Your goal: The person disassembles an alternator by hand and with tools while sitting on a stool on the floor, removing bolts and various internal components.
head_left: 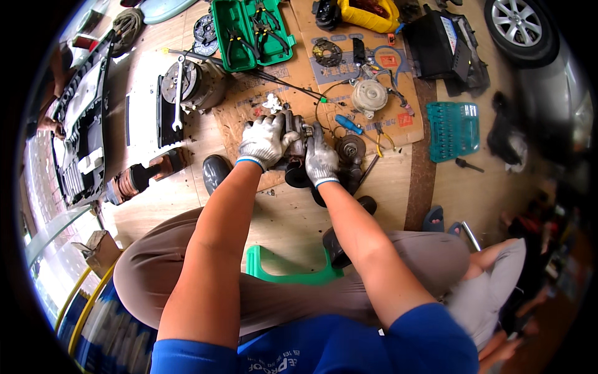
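Your left hand (264, 142) and right hand (321, 159) grip the metal part (299, 146) between them — gloved fingers pressed on it, near the cardboard's (240, 103) edge. Blue-handled screwdriver (348, 124) lies beyond — right side.

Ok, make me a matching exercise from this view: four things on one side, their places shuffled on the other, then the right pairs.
Things
1. silver wrench
2. blue-handled tool
3. gloved left hand
4. spoked wheel

Places
A. directly on the cardboard
B. at the top right of the picture
C. across a round metal drum
D. on the metal part in front of the person

Right pairs: 1-C, 2-A, 3-D, 4-B
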Action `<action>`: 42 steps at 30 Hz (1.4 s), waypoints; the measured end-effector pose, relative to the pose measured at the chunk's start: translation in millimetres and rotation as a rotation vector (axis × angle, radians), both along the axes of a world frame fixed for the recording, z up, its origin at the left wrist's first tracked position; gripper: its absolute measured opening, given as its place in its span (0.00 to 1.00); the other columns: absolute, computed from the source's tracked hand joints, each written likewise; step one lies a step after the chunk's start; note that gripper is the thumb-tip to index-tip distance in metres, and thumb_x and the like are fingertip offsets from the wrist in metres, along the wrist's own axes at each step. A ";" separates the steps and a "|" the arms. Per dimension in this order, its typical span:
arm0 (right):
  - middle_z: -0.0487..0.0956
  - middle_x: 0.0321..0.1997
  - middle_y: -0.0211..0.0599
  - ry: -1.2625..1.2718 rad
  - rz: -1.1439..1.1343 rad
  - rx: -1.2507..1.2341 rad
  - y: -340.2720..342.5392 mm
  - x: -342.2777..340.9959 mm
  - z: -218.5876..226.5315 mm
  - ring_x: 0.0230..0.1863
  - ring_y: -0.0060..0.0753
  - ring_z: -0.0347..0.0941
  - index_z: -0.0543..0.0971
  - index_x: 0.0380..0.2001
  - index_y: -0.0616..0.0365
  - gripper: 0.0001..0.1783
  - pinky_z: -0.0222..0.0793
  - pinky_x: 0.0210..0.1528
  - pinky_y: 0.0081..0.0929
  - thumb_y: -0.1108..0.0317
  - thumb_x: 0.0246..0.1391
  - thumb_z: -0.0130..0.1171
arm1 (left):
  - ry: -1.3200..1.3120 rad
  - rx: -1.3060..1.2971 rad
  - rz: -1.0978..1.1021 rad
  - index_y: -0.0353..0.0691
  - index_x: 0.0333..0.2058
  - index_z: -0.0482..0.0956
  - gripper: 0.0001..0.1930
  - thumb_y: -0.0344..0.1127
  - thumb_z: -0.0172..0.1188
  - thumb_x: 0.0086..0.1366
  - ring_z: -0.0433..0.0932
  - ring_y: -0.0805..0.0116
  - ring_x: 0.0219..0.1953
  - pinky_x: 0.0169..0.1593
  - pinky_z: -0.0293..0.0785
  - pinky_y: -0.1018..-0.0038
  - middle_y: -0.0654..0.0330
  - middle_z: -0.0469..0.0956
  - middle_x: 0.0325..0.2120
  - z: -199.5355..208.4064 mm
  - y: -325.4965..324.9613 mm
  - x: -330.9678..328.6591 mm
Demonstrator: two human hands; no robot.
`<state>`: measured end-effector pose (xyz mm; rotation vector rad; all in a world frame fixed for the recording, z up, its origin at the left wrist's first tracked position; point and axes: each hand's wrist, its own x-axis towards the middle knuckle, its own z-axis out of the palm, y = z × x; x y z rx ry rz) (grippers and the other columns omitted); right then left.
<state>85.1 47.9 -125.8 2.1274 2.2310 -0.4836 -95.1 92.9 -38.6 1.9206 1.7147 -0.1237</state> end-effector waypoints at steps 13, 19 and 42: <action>0.80 0.48 0.57 0.537 -0.486 0.054 -4.0 -1.6 6.4 0.41 0.58 0.79 0.71 0.61 0.52 0.25 0.74 0.43 0.48 0.52 0.69 0.42 | 0.011 0.115 -0.008 0.36 0.61 0.67 0.36 0.61 0.52 0.66 0.75 0.41 0.52 0.55 0.71 0.54 0.41 0.76 0.49 -15.6 -7.5 -4.0; 0.81 0.43 0.59 0.687 -0.552 -0.102 -0.4 60.4 19.5 0.45 0.62 0.77 0.77 0.54 0.56 0.20 0.72 0.46 0.47 0.59 0.63 0.52 | -0.028 0.105 -0.043 0.34 0.60 0.68 0.35 0.61 0.48 0.68 0.76 0.38 0.50 0.52 0.73 0.52 0.36 0.76 0.49 -20.9 -0.7 1.3; 0.82 0.45 0.51 0.265 -0.395 -0.650 -36.2 9.1 92.1 0.46 0.50 0.80 0.73 0.57 0.54 0.23 0.76 0.46 0.42 0.55 0.67 0.42 | 0.076 0.140 -0.044 0.36 0.63 0.63 0.38 0.61 0.50 0.67 0.72 0.40 0.56 0.57 0.69 0.52 0.39 0.72 0.56 -22.2 -16.3 3.4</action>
